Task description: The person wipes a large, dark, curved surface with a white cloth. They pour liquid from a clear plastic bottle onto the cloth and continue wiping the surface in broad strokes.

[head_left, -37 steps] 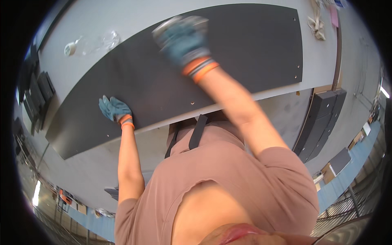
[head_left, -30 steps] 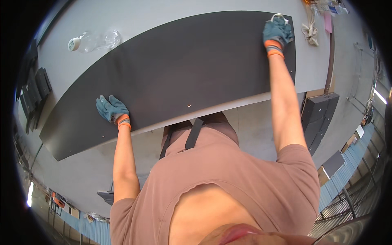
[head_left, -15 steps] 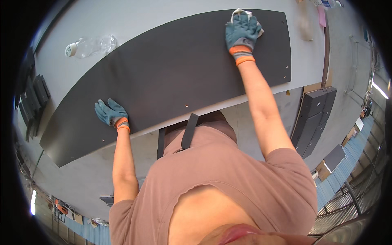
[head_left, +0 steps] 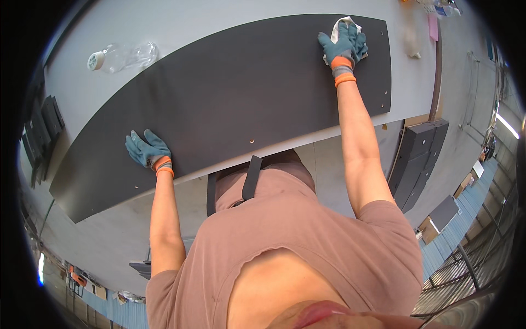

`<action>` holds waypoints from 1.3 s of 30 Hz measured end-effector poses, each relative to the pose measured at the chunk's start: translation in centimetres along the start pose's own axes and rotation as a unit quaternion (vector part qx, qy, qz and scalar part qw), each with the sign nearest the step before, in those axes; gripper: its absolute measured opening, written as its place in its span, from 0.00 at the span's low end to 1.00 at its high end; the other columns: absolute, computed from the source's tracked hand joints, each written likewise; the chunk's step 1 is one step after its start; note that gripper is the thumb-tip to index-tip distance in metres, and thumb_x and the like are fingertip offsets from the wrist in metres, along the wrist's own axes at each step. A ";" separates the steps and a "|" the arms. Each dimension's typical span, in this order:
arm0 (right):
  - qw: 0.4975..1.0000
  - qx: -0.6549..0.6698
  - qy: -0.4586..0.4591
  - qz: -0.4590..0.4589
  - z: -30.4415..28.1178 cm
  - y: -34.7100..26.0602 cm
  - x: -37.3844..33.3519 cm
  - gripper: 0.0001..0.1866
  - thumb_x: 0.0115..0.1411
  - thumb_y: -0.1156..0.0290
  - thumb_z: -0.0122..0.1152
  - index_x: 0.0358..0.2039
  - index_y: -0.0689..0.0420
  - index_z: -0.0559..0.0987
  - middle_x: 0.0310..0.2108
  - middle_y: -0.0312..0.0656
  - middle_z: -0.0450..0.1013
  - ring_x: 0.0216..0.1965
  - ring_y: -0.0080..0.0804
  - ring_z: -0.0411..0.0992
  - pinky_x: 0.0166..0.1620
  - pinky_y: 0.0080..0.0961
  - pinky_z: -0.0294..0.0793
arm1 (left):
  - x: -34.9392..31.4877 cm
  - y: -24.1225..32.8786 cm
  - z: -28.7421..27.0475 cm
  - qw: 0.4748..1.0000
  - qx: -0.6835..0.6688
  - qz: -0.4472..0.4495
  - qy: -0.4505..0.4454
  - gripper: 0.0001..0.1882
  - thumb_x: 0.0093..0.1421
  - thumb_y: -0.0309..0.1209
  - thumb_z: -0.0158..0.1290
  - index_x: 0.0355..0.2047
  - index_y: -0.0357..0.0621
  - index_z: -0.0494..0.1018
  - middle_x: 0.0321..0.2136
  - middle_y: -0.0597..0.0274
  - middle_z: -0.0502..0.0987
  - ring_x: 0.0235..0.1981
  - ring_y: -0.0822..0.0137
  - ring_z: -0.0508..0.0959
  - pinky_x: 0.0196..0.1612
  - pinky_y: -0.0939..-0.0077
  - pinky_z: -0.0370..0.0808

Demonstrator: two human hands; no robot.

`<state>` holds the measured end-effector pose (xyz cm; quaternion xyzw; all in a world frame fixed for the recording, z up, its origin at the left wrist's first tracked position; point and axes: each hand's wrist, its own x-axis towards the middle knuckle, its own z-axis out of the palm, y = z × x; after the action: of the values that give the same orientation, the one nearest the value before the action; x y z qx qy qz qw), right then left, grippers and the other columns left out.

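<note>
Noted one dark grey panel point(head_left: 241, 88), lying flat on the light grey worktable point(head_left: 137, 24), with curved edge away from the person and straight edge toward the waist. Counted several small round holes point(head_left: 252, 141) along the straight edge and at the right end. Found the left hand point(head_left: 147, 149), in a blue-grey glove with orange cuff, laid on the panel toward its left end, fingers parted, without any object in grasp. Found the right hand point(head_left: 345, 45), gloved alike, near the far right corner, set over a white cloth point(head_left: 346, 22) against the panel, thumb spread wide. Cannot tell how tightly gripped. Recorded both hands as well apart.

Located a clear plastic bottle point(head_left: 130, 57) with white cap, on its side just beyond the curved edge at left. Located right of the panel a pale item point(head_left: 412, 41), too blurred to identify, and a pink slip point(head_left: 433, 26). Observed black stacked pieces point(head_left: 419, 156) at lower right, below the tabletop.
</note>
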<state>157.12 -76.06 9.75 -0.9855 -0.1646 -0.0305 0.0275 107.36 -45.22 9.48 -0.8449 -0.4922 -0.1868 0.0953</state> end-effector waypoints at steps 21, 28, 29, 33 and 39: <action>0.998 0.029 -0.048 0.004 0.4 -1.2 2.9 0.57 0.47 0.35 0.73 0.74 0.45 0.64 0.77 0.40 0.52 0.76 0.54 0.46 0.74 0.60 0.42 | 0.0 -0.3 0.4 1.000 -0.003 -0.001 -0.004 0.26 0.69 0.45 0.57 0.59 0.40 0.76 0.61 0.42 0.75 0.64 0.43 0.72 0.67 0.49 0.67; 0.993 0.000 0.073 -0.092 0.5 -0.5 1.8 0.44 0.53 0.40 0.68 0.66 0.50 0.73 0.72 0.43 0.60 0.70 0.52 0.56 0.69 0.61 0.52 | -0.1 -0.2 0.4 1.000 0.012 0.006 -0.007 0.26 0.68 0.45 0.57 0.59 0.39 0.75 0.61 0.41 0.74 0.64 0.42 0.73 0.67 0.46 0.68; 0.984 -0.012 0.133 -0.117 0.5 -1.4 1.2 0.40 0.54 0.42 0.67 0.63 0.50 0.75 0.69 0.44 0.63 0.68 0.52 0.60 0.67 0.63 0.54 | 0.0 0.0 0.4 1.000 0.010 0.005 -0.008 0.27 0.68 0.45 0.57 0.59 0.40 0.75 0.61 0.41 0.74 0.64 0.42 0.73 0.67 0.46 0.67; 0.958 0.015 0.107 -0.267 -4.0 -15.4 -6.3 0.26 0.59 0.52 0.58 0.54 0.52 0.77 0.57 0.48 0.70 0.59 0.51 0.66 0.61 0.62 0.58 | -0.3 -0.2 0.6 1.000 0.016 -0.002 -0.013 0.27 0.68 0.46 0.57 0.60 0.40 0.75 0.62 0.42 0.74 0.64 0.42 0.72 0.68 0.46 0.67; 0.845 0.222 0.014 -0.486 -5.3 -31.3 -24.5 0.14 0.60 0.65 0.53 0.46 0.46 0.76 0.48 0.39 0.72 0.54 0.45 0.69 0.63 0.63 0.62 | 0.5 -0.5 1.1 1.000 -0.001 0.025 0.009 0.24 0.68 0.43 0.57 0.58 0.39 0.76 0.60 0.41 0.75 0.62 0.42 0.74 0.66 0.47 0.69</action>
<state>123.48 -54.75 14.74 -0.7462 -0.6246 -0.0162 0.2299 107.40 -44.26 8.68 -0.8553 -0.4697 -0.1924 0.1040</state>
